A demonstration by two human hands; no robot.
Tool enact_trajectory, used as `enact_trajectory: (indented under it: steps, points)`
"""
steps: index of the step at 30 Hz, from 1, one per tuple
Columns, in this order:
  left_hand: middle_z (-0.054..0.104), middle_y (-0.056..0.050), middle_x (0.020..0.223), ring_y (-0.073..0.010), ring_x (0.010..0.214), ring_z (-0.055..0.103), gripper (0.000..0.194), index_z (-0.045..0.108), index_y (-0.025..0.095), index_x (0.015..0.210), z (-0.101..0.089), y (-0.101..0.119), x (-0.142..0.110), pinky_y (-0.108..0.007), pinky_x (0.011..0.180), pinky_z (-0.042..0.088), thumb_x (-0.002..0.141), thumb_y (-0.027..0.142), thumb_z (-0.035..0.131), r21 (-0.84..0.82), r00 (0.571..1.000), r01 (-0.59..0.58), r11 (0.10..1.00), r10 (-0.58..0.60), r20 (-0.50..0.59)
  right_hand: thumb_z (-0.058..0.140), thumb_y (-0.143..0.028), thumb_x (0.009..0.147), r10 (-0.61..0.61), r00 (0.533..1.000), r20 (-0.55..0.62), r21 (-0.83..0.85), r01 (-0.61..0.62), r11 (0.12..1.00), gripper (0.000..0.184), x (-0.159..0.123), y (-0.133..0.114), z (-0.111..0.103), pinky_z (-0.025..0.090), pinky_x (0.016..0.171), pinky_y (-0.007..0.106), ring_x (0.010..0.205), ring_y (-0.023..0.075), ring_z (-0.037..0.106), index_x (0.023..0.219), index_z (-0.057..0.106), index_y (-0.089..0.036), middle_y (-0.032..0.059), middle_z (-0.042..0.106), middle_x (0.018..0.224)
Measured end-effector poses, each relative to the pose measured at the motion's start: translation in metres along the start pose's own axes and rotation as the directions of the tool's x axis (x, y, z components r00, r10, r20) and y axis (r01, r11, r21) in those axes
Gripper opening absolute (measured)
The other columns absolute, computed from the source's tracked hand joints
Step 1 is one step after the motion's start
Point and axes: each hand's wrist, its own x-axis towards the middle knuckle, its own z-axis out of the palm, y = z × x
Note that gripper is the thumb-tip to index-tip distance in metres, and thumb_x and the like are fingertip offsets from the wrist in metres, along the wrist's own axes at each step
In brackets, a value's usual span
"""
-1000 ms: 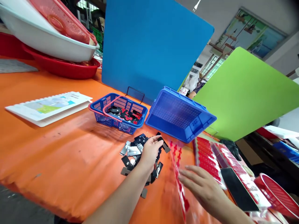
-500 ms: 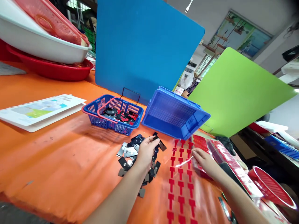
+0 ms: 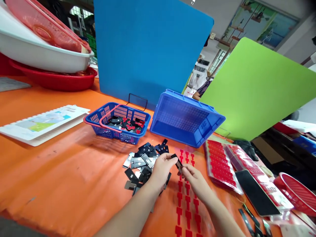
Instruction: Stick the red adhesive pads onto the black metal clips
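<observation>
A small dark flat plate (image 3: 176, 160) is held up between my two hands. My left hand (image 3: 161, 169) pinches its upper end between thumb and fingers. At the lower end, the closed fingertips of my right hand (image 3: 194, 177) meet the plate; whether they also hold something thin is hidden. Left of my hands lies a loose pile of black and silvery plates (image 3: 138, 162), partly covered by my left hand and forearm. Under and beside my right hand run columns of red T-shaped pieces (image 3: 188, 215) on a clear sheet, partly hidden by that hand.
Behind the pile stand a blue basket (image 3: 116, 133) of black and red pieces and a tilted blue bin (image 3: 185, 118). Red sheet stacks (image 3: 219, 161), a dark phone-like slab (image 3: 256, 192) and scissors (image 3: 255, 220) lie right. A spiral-bound calendar (image 3: 46, 123) is left.
My right hand has moved left from the red pieces to the plate in my left hand. The whitish strip it held is no longer visible. My left hand has shifted right and down with the plate.
</observation>
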Motion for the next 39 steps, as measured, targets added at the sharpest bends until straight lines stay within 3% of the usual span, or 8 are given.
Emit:
enact_trajectory:
  steps: [6,10,14,19,22,26,32,39]
  points:
    - [0.048,0.005,0.063,0.0003,0.035,0.028,0.031,0.056,0.017,0.088,-0.003,-0.006,0.004,-0.015,0.034,0.019,0.067,0.040,0.059,-0.334,0.985,0.169,0.927,-0.151,0.078,0.046,-0.050,0.076,0.216,0.972,-0.093,0.489,-0.144,0.860,0.033,-0.004,0.006,0.041,0.042,0.050,0.020,0.064,0.0115,0.054,0.082,0.052,-0.017,0.0020,0.056,0.078]
    - [0.050,0.003,0.067,-0.0002,0.037,0.032,0.029,0.055,0.017,0.088,0.001,-0.002,0.005,-0.015,0.035,0.025,0.069,0.038,0.057,-0.469,0.991,0.125,0.874,-0.127,0.027,0.046,-0.054,0.074,0.290,0.956,-0.045,0.617,-0.202,0.761,0.034,-0.007,0.015,0.062,0.024,0.027,0.013,0.032,0.0040,0.039,0.081,0.043,-0.021,-0.0064,0.050,0.057]
    - [0.054,0.002,0.066,-0.0047,0.044,0.044,0.027,0.055,0.019,0.085,0.009,-0.003,0.000,-0.017,0.042,0.035,0.067,0.038,0.060,-0.505,0.976,0.159,0.849,-0.211,-0.048,0.046,-0.052,0.076,0.257,0.960,-0.114,0.591,-0.142,0.794,0.032,-0.011,0.015,0.070,0.021,0.026,0.012,0.027,0.0024,0.030,0.079,0.042,-0.020,-0.0099,0.044,0.046]
    - [0.059,-0.002,0.066,-0.0118,0.049,0.052,0.033,0.057,0.017,0.085,0.018,-0.016,-0.010,-0.020,0.036,0.032,0.070,0.046,0.053,-0.406,0.939,0.343,0.847,-0.313,0.142,0.043,-0.049,0.079,0.224,0.957,-0.184,0.572,-0.081,0.816,0.028,-0.010,0.015,0.061,0.026,0.030,0.015,0.032,0.0049,0.034,0.079,0.043,-0.021,-0.0084,0.046,0.049]
    - [0.062,-0.005,0.071,-0.0140,0.057,0.056,0.028,0.057,0.015,0.087,0.019,-0.023,-0.012,-0.021,0.043,0.039,0.073,0.039,0.052,-0.305,0.940,0.341,0.889,-0.320,0.120,0.045,-0.043,0.079,0.063,0.969,-0.240,0.358,0.028,0.933,0.024,-0.010,0.011,0.041,0.040,0.049,0.021,0.057,0.0115,0.052,0.081,0.052,-0.020,-0.0004,0.056,0.069]
    - [0.061,-0.005,0.078,-0.0143,0.068,0.059,0.023,0.054,0.017,0.090,0.013,-0.022,-0.008,-0.024,0.059,0.046,0.077,0.036,0.050,-0.300,0.967,0.253,0.920,-0.251,0.045,0.045,-0.035,0.080,-0.155,0.960,-0.232,-0.026,0.153,0.988,0.021,-0.014,0.008,0.006,0.039,0.067,0.025,0.077,0.0167,0.052,0.075,0.057,-0.020,0.0029,0.054,0.080]
    - [0.059,-0.005,0.074,-0.0105,0.062,0.057,0.019,0.054,0.015,0.085,0.011,-0.025,-0.002,-0.021,0.059,0.046,0.077,0.032,0.052,-0.286,0.955,0.280,0.916,-0.296,-0.012,0.041,-0.036,0.082,-0.014,0.985,-0.170,-0.016,0.012,1.000,0.023,-0.014,0.014,-0.008,0.034,0.055,0.022,0.060,0.0130,0.046,0.069,0.050,-0.019,-0.0021,0.050,0.063]
    - [0.060,-0.007,0.086,-0.0132,0.070,0.055,0.041,0.059,0.016,0.097,0.011,-0.012,-0.006,-0.021,0.059,0.043,0.075,0.048,0.046,0.081,0.980,0.129,0.988,-0.139,0.142,0.042,-0.039,0.081,0.033,0.997,-0.065,0.008,-0.033,0.999,0.026,-0.015,0.015,-0.015,0.032,0.055,0.021,0.060,0.0115,0.043,0.070,0.051,-0.018,-0.0035,0.046,0.062]
